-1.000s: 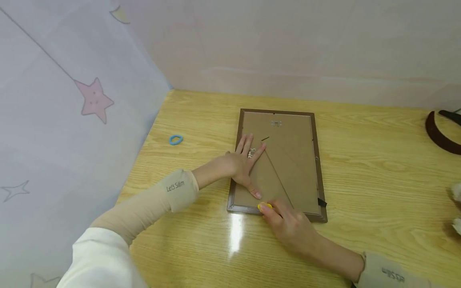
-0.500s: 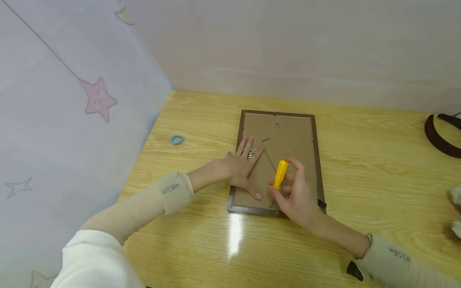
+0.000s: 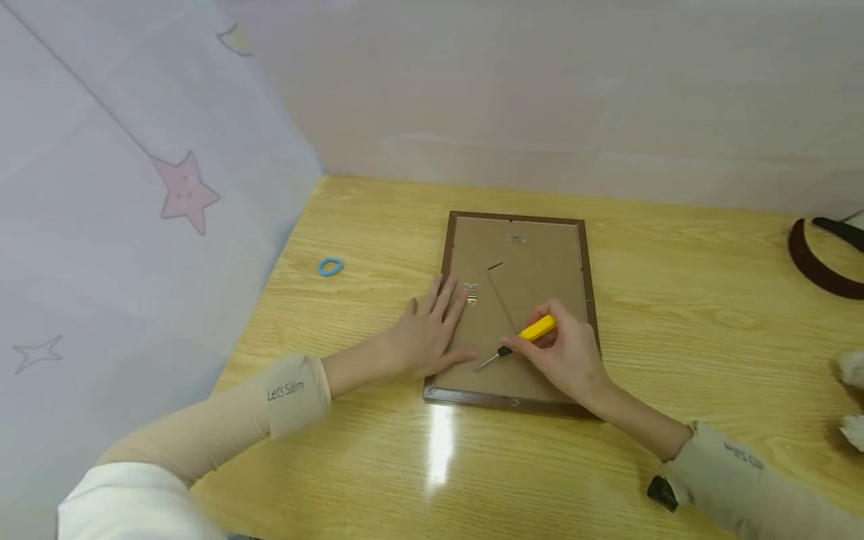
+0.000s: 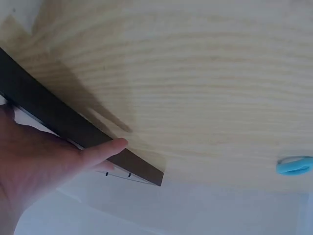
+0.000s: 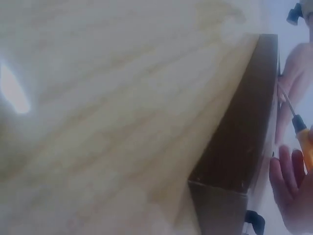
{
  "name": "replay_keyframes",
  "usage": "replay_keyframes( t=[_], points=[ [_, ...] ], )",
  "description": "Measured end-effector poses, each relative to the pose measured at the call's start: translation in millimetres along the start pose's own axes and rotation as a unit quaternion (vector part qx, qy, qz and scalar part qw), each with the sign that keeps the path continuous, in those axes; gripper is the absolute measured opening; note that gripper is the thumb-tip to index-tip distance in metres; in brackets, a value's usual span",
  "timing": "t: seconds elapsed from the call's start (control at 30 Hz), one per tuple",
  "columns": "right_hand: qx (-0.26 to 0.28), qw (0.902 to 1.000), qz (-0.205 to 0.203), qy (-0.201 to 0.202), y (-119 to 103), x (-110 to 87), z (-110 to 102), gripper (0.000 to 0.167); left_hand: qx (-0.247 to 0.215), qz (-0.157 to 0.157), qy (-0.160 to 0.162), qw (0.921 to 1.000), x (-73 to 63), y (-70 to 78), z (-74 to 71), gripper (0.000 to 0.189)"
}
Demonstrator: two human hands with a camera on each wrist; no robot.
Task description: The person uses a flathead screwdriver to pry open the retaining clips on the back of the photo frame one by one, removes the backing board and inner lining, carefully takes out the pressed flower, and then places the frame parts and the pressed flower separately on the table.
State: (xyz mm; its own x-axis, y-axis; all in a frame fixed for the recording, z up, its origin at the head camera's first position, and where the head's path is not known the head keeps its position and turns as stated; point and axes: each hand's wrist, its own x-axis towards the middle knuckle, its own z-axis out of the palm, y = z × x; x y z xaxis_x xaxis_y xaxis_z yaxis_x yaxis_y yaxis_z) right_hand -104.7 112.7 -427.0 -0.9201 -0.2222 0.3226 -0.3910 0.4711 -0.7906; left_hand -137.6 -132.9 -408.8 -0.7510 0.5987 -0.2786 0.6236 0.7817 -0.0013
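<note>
Wooden bench carries picture frame, back up, backing panel in place. Left hand lies at left edge, fingers apart; right hand pinches yellow screwdriver over near half. Work seems unfinished; how much remains, cannot tell.

The right hand hid part of the frame. The head view's right edge cut off the brown band.

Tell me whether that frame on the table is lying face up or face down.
Face down. The frame has its tan backing board uppermost, with a small metal fitting near the far edge.
</note>
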Motion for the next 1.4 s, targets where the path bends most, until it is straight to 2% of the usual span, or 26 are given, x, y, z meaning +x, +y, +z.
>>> replay_keyframes(
  t=[0.1, 0.17, 0.23, 0.33, 0.4, 0.5, 0.6, 0.67, 0.77, 0.83, 0.93, 1.03, 1.13, 1.27, 1.4],
  points=[
    [-0.049, 0.9981, -0.036, 0.01, 2.4, 4.6, 0.6, 0.038, 0.036, -0.017, 0.025, 0.9989, -11.8, -0.7, 6.4, 0.084],
    [-0.076, 0.9961, -0.042, 0.013, 4.3, 6.4, 0.1, 0.038, 0.051, -0.016, 0.07, 0.9961, -18.0, -0.1, 9.5, 0.073],
    [-0.104, 0.9937, -0.04, 0.012, 6.1, 6.7, -0.6, 0.04, 0.063, -0.009, 0.133, 0.9891, -21.9, 0.4, 12.1, 0.058],
    [-0.135, 0.9894, -0.052, -0.004, 7.7, 6.3, -0.1, 0.042, 0.038, -0.004, 0.209, 0.9772, -23.1, 0.0, 13.4, 0.038],
    [-0.15, 0.9861, -0.069, -0.021, 8.9, 6.8, 2.2, 0.041, 0.006, -0.008, 0.227, 0.9739, -22.3, -1.5, 12.4, 0.029],
    [-0.155, 0.982, -0.097, -0.046, 11.2, 7.9, 4.8, 0.03, -0.045, -0.025, 0.221, 0.9739, -20.8, -1.9, 9.7, 0.023],
    [-0.151, 0.9803, -0.112, -0.061, 13.7, 10.0, 7.0, 0.018, -0.053, -0.043, 0.202, 0.9771, -22.2, -1.5, 10.4, 0.031],
    [-0.152, 0.9798, -0.11, -0.069, 14.6, 11.1, 7.2, 0.016, -0.029, -0.043, 0.173, 0.9835, -25.5, 0.8, 14.1, 0.045],
    [-0.158, 0.9798, -0.091, -0.083, 14.7, 12.3, 6.3, 0.026, 0.01, -0.037, 0.123, 0.9917, -33.9, 8.0, 21.3, 0.065],
    [-0.16, 0.9798, -0.075, -0.094, 14.5, 13.0, 5.1, 0.03, 0.027, -0.035, 0.099, 0.9941, -40.5, 14.5, 24.5, 0.073],
    [-0.161, 0.9795, -0.064, -0.102, 13.9, 13.6, 3.9, 0.031, 0.041, -0.039, 0.082, 0.9951, -48.9, 23.5, 25.2, 0.079],
    [-0.167, 0.9782, -0.064, -0.105, 13.3, 13.7, 3.8, 0.03, 0.049, -0.041, 0.071, 0.9954, -52.9, 27.8, 23.5, 0.079],
    [-0.181, 0.976, -0.061, -0.104, 12.3, 14.5, 4.9, 0.029, 0.037, -0.038, 0.07, 0.9961, -52.8, 28.0, 22.0, 0.078],
    [-0.197, 0.9742, -0.06, -0.093, 9.6, 16.9, 9.0, 0.026, 0.014, -0.031, 0.079, 0.9963, -52.4, 26.2, 21.8, 0.077],
    [-0.205, 0.9731, -0.069, -0.079, 7.9, 18.9, 13.3, 0.025, 0.009, -0.02, 0.089, 0.9958, -52.1, 24.1, 22.6, 0.076]
  ],
)
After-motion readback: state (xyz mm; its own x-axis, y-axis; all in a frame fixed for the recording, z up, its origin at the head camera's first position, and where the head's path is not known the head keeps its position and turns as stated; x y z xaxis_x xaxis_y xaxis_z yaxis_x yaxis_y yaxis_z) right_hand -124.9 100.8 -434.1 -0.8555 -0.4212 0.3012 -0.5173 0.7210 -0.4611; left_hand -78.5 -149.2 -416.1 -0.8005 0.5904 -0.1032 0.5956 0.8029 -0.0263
